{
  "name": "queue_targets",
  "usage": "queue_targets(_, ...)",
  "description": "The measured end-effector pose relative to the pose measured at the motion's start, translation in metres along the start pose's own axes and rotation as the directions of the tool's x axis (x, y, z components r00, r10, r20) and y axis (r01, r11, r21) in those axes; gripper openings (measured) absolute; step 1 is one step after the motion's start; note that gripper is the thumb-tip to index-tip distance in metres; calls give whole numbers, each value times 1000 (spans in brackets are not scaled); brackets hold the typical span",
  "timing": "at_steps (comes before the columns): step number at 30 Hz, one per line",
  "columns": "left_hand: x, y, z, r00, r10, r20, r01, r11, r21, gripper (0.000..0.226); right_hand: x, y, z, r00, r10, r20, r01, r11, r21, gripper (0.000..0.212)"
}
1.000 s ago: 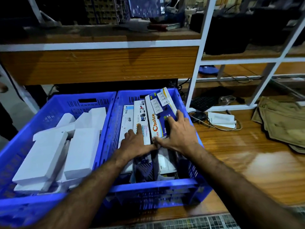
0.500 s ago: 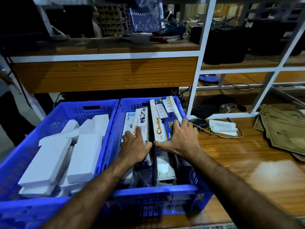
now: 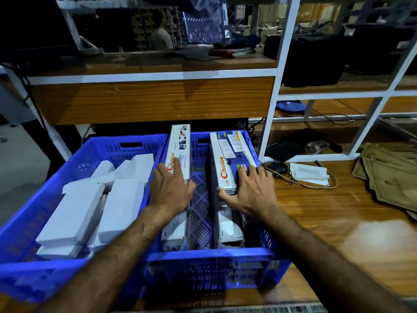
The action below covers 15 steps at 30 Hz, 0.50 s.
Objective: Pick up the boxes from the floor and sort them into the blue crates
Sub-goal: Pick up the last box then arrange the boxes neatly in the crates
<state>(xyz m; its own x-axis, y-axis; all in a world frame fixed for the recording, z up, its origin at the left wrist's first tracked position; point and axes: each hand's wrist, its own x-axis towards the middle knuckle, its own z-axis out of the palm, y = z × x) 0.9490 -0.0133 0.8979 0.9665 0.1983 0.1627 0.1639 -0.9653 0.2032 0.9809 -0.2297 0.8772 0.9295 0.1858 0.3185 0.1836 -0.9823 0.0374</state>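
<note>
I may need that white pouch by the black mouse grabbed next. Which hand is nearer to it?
Right. The right hand rests on a Choice box at the crate's right side, nearest the white pouch; the left hand lies farther left, across the crate.
</note>
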Motion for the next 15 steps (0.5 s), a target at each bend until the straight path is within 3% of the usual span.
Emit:
queue_targets(4,2,0,0,999,17,-45,-14,998,67,77,-2,-6,1,1000,21,4,-21,1000,10,93)
queue_targets(7,5,0,4,961,228,-155,-192,957,216,78,-3,-13,-2,1000,-16,-20,16,999,39,81)
queue_targets(10,6,3,5,899,431,-82,-370,845,387,84,-3,-20,-3,996,-86,-15,87,995,55,70)
queue_targets(15,2,14,4,876,481,-35,-422,800,427,74,-5,-27,-1,987,-158,-13,159,984,79,62)
